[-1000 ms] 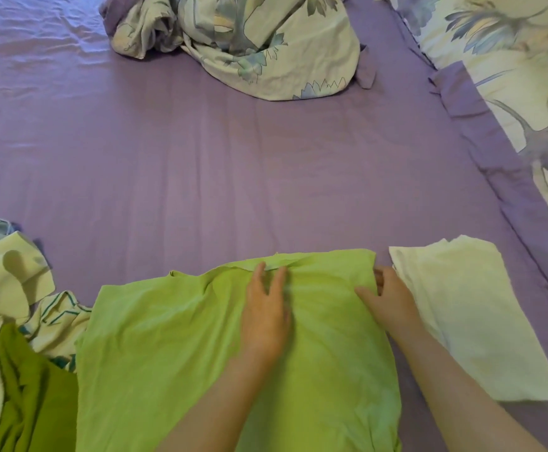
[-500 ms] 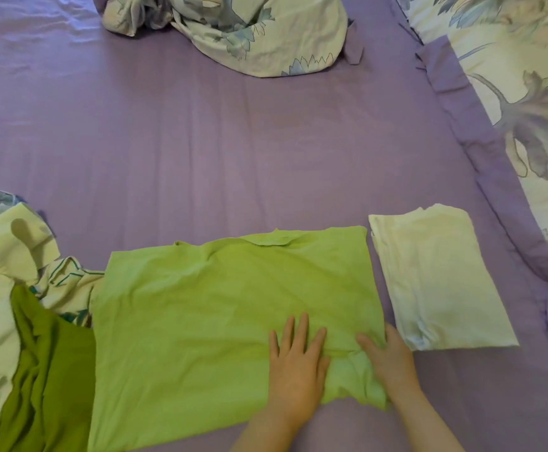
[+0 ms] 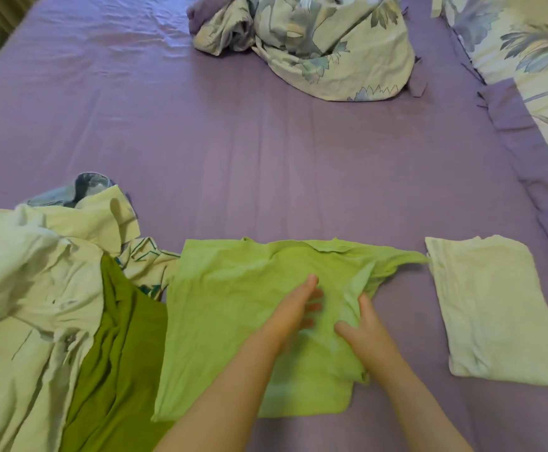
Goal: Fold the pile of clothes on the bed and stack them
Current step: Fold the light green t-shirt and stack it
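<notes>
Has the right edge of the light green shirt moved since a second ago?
Yes. The light green shirt's right side is being folded leftward by the right hand, widening its gap from the folded cream garment, which stays put.

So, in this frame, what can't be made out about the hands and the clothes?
- Head view: left hand is motion-blurred, so its contact with the light green shirt is unclear.
- Right hand: its fingertips are hidden in a fold of the shirt.
- Unfolded pile: cut off by the left and bottom edges; the number of garments is unclear.
- Folded cream garment: its type cannot be told.
</notes>
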Demonstrator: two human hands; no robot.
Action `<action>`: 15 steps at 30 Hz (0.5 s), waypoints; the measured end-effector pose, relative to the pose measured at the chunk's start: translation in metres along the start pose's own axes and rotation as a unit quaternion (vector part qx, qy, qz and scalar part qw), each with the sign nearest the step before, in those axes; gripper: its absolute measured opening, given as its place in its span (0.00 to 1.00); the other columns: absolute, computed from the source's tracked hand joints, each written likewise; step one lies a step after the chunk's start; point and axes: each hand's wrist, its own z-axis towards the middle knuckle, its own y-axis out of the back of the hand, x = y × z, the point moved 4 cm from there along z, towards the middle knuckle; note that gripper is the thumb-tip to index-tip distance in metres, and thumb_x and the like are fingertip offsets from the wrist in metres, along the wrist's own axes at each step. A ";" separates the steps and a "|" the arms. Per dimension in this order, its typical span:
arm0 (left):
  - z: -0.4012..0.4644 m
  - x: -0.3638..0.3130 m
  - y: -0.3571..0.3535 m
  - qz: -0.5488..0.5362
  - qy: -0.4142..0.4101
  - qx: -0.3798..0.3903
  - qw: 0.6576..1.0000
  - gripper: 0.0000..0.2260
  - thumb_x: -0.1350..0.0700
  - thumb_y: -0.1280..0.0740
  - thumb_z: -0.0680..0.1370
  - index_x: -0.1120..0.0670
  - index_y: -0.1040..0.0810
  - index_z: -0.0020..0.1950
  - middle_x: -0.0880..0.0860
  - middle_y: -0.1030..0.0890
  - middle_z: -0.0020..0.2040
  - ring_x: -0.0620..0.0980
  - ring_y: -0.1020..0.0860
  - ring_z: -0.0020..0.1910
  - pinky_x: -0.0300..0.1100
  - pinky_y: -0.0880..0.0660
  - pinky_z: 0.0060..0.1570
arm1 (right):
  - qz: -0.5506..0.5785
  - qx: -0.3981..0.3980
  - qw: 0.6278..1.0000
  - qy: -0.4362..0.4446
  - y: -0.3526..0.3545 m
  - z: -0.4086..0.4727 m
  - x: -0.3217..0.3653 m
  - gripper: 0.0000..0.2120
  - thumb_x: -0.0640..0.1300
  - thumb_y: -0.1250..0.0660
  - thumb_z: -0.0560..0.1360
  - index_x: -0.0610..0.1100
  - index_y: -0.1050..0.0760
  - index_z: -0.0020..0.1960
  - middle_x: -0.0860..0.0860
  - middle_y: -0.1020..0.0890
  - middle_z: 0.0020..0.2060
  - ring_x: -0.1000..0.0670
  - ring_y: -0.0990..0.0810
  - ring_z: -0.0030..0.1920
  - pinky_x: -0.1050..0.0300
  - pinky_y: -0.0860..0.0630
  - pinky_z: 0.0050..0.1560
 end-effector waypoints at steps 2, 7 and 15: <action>-0.006 -0.011 0.027 -0.027 -0.003 0.002 1.000 0.19 0.38 0.48 0.80 0.45 0.29 0.65 0.47 0.23 0.61 0.47 0.23 0.55 0.44 0.28 0.55 | -0.095 0.052 0.993 0.053 -0.038 0.004 0.023 0.34 0.30 0.35 0.69 0.43 0.40 0.73 0.49 0.31 0.65 0.50 0.32 0.67 0.61 0.36 0.66; -0.026 -0.001 0.117 -0.113 -0.034 -0.038 0.992 0.19 0.36 0.39 0.74 0.46 0.24 0.59 0.39 0.16 0.45 0.37 0.19 0.42 0.34 0.25 0.39 | -0.321 0.177 0.918 0.150 -0.150 -0.008 0.039 0.39 0.40 0.38 0.71 0.49 0.53 0.77 0.53 0.41 0.72 0.49 0.32 0.68 0.54 0.28 0.60; -0.027 0.058 0.188 -0.100 -0.044 -0.125 0.986 0.18 0.62 0.30 0.75 0.56 0.26 0.64 0.54 0.18 0.57 0.51 0.20 0.56 0.44 0.23 0.55 | -0.372 0.231 0.893 0.101 -0.225 -0.030 -0.002 0.43 0.43 0.38 0.74 0.51 0.64 0.77 0.57 0.65 0.76 0.52 0.39 0.73 0.58 0.27 0.55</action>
